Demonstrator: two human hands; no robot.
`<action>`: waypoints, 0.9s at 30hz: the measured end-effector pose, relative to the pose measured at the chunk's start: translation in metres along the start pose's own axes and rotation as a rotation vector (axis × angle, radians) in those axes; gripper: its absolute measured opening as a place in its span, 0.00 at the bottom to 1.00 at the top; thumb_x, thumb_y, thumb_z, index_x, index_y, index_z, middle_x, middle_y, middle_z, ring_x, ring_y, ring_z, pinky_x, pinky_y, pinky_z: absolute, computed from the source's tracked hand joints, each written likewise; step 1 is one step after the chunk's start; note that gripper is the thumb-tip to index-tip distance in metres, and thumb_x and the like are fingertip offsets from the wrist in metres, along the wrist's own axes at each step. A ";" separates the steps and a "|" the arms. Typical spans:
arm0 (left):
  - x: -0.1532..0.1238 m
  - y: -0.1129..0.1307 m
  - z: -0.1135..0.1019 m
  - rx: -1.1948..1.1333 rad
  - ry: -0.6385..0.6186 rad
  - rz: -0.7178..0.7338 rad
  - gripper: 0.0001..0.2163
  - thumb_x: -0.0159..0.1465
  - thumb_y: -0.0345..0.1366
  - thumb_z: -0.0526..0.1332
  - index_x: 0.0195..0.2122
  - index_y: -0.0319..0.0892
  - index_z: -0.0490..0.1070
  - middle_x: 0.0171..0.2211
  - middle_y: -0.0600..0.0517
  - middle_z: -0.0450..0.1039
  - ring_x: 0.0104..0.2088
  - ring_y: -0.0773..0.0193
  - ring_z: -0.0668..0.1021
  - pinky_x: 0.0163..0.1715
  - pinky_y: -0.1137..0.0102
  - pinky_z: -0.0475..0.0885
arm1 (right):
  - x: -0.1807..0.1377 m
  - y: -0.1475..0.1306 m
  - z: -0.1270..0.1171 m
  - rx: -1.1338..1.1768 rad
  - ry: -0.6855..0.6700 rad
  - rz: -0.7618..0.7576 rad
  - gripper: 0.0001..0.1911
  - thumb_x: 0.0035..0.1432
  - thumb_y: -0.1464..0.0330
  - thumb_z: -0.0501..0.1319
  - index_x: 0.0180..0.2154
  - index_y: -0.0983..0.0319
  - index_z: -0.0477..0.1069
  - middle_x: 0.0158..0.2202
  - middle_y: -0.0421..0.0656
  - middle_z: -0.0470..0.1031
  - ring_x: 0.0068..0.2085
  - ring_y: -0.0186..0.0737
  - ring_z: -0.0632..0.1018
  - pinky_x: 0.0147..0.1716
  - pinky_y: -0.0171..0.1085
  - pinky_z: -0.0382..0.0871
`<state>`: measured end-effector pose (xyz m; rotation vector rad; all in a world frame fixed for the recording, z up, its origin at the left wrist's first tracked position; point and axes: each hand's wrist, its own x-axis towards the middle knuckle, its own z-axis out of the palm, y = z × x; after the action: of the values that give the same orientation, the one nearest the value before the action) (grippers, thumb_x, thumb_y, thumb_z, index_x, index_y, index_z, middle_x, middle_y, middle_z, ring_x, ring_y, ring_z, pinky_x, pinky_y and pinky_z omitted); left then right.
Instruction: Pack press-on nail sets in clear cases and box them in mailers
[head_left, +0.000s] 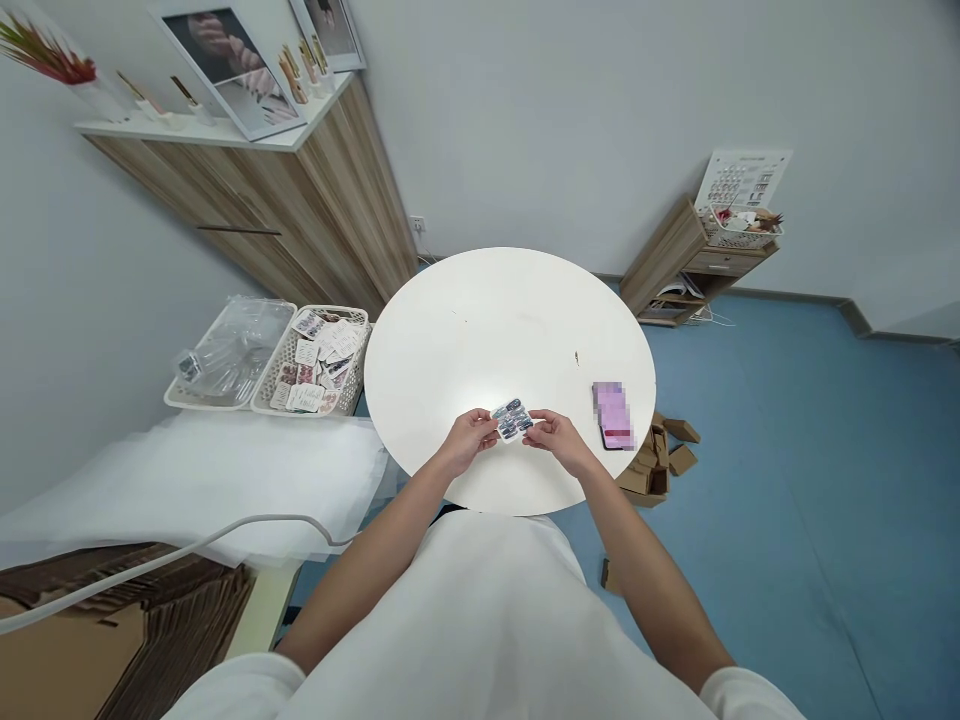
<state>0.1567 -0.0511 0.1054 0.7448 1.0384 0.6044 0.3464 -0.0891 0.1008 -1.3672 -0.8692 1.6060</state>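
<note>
Over the near part of a round white table (510,290), a small clear-and-white pack of press-on nails (513,420) in dark blue and grey is held between both hands. My left hand (469,440) pinches its left edge with thumb and fingertips. At the lower right edge, my right hand (559,440) grips it the same way. The pack is slightly tilted, its nails facing up towards me. To the right of my right hand lies a phone (615,415) with a blurred pink-purple screen. A tiny gold-coloured piece (577,358) rests further back on the tabletop.
Left of the table stand a white basket (356,375) of similar packs and cards and a tray (206,403) of clear plastic. White sheets (300,470) and a grey cable (277,518) are nearer. Cardboard boxes (652,470) lie right; a wooden cabinet (330,190) stands behind.
</note>
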 end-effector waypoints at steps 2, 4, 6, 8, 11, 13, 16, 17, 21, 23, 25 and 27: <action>-0.002 -0.003 0.003 0.017 -0.003 -0.011 0.13 0.48 0.41 0.65 0.27 0.40 0.63 0.29 0.50 0.72 0.31 0.66 0.76 0.33 0.69 0.66 | -0.001 0.004 -0.002 0.010 0.032 -0.036 0.20 0.41 0.62 0.66 0.38 0.61 0.69 0.23 0.36 0.70 0.27 0.34 0.75 0.37 0.42 0.68; -0.003 -0.004 0.005 0.081 0.004 0.013 0.13 0.48 0.41 0.65 0.29 0.41 0.65 0.30 0.50 0.73 0.34 0.64 0.76 0.34 0.69 0.65 | 0.000 0.003 -0.004 -0.015 0.048 -0.080 0.18 0.42 0.63 0.65 0.37 0.62 0.69 0.22 0.35 0.69 0.26 0.33 0.73 0.37 0.41 0.68; -0.002 -0.004 0.005 0.143 0.023 0.054 0.13 0.47 0.41 0.65 0.31 0.41 0.67 0.30 0.51 0.72 0.33 0.64 0.76 0.33 0.69 0.65 | 0.002 -0.001 -0.008 -0.049 0.032 -0.106 0.17 0.43 0.63 0.64 0.37 0.62 0.70 0.23 0.36 0.68 0.26 0.32 0.72 0.36 0.40 0.67; -0.001 -0.004 0.005 0.177 0.033 0.087 0.14 0.47 0.40 0.65 0.34 0.42 0.68 0.30 0.51 0.72 0.33 0.64 0.76 0.33 0.69 0.65 | 0.004 -0.005 -0.012 -0.074 0.022 -0.119 0.17 0.43 0.63 0.63 0.38 0.62 0.71 0.24 0.36 0.68 0.27 0.31 0.71 0.35 0.39 0.67; 0.002 -0.005 0.005 0.218 0.026 0.100 0.13 0.49 0.42 0.63 0.34 0.42 0.69 0.33 0.50 0.72 0.33 0.64 0.75 0.34 0.69 0.65 | 0.007 -0.006 -0.018 -0.102 0.010 -0.122 0.18 0.44 0.63 0.63 0.39 0.62 0.71 0.24 0.37 0.67 0.27 0.31 0.71 0.35 0.39 0.67; 0.004 -0.006 0.006 0.246 0.040 0.100 0.13 0.50 0.44 0.61 0.33 0.41 0.69 0.33 0.51 0.72 0.32 0.65 0.75 0.33 0.70 0.65 | 0.010 -0.004 -0.020 -0.118 0.006 -0.122 0.18 0.44 0.62 0.63 0.39 0.62 0.70 0.25 0.37 0.67 0.28 0.32 0.71 0.35 0.39 0.67; 0.006 -0.010 0.008 0.254 0.083 0.089 0.13 0.50 0.45 0.62 0.31 0.41 0.69 0.31 0.51 0.72 0.30 0.66 0.75 0.32 0.71 0.64 | 0.013 0.001 -0.021 -0.114 0.040 -0.141 0.22 0.45 0.61 0.62 0.44 0.61 0.68 0.27 0.38 0.67 0.30 0.33 0.72 0.37 0.41 0.67; 0.007 -0.011 0.008 0.243 0.094 0.084 0.14 0.50 0.45 0.62 0.31 0.40 0.69 0.30 0.52 0.72 0.30 0.67 0.75 0.32 0.71 0.64 | 0.013 0.003 -0.021 -0.109 0.050 -0.148 0.25 0.45 0.62 0.62 0.47 0.60 0.66 0.28 0.38 0.68 0.30 0.33 0.72 0.37 0.41 0.67; 0.010 -0.018 0.006 0.208 0.125 0.090 0.14 0.50 0.45 0.62 0.31 0.40 0.69 0.28 0.52 0.72 0.28 0.67 0.75 0.31 0.71 0.65 | 0.013 0.010 -0.019 -0.144 -0.021 -0.145 0.36 0.41 0.65 0.65 0.54 0.55 0.57 0.37 0.41 0.65 0.32 0.33 0.73 0.36 0.40 0.68; 0.010 -0.022 0.003 0.233 0.148 0.108 0.15 0.51 0.45 0.62 0.33 0.39 0.69 0.27 0.52 0.72 0.28 0.67 0.75 0.31 0.71 0.65 | 0.014 0.014 -0.017 -0.198 -0.081 -0.141 0.39 0.40 0.66 0.66 0.55 0.54 0.54 0.38 0.41 0.63 0.32 0.32 0.73 0.36 0.40 0.69; 0.010 -0.024 -0.002 0.293 0.167 0.143 0.16 0.53 0.44 0.60 0.39 0.39 0.68 0.27 0.52 0.72 0.29 0.66 0.75 0.32 0.70 0.66 | 0.018 0.017 -0.014 -0.267 -0.109 -0.139 0.40 0.40 0.67 0.65 0.56 0.54 0.53 0.38 0.40 0.63 0.32 0.32 0.73 0.38 0.40 0.68; 0.008 -0.024 -0.009 0.393 0.168 0.206 0.22 0.53 0.42 0.60 0.48 0.40 0.64 0.29 0.51 0.72 0.30 0.66 0.75 0.33 0.70 0.67 | 0.024 0.020 -0.009 -0.333 -0.113 -0.138 0.39 0.42 0.68 0.64 0.57 0.54 0.52 0.37 0.39 0.63 0.31 0.31 0.72 0.39 0.40 0.68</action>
<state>0.1534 -0.0574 0.0797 1.1711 1.2641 0.6549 0.3510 -0.0758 0.0721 -1.4147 -1.3170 1.4882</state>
